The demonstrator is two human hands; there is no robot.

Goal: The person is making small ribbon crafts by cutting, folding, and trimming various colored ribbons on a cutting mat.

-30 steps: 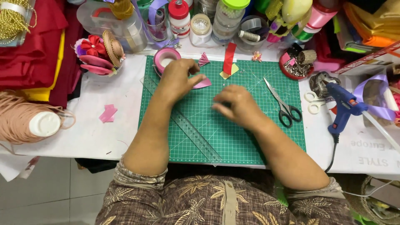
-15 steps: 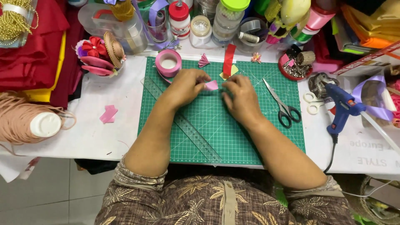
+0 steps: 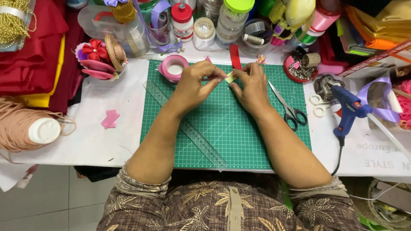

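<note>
Yellowish scrap (image 3: 230,77), apparently light, soft fabric, is pinched between left hand (image 3: 198,84) and right hand (image 3: 250,87) fingertips above the far edge of the green cutting mat (image 3: 239,132); best gripped at its edges. Scissors (image 3: 289,109) lie just right.

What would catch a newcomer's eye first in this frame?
Probably the green cutting mat mid-table, where the left hand and right hand meet over a small pale yellow piece near its far edge. Next, the blue glue gun to the right beside the scissors, and the clear ruler lying diagonally across the mat.
</note>
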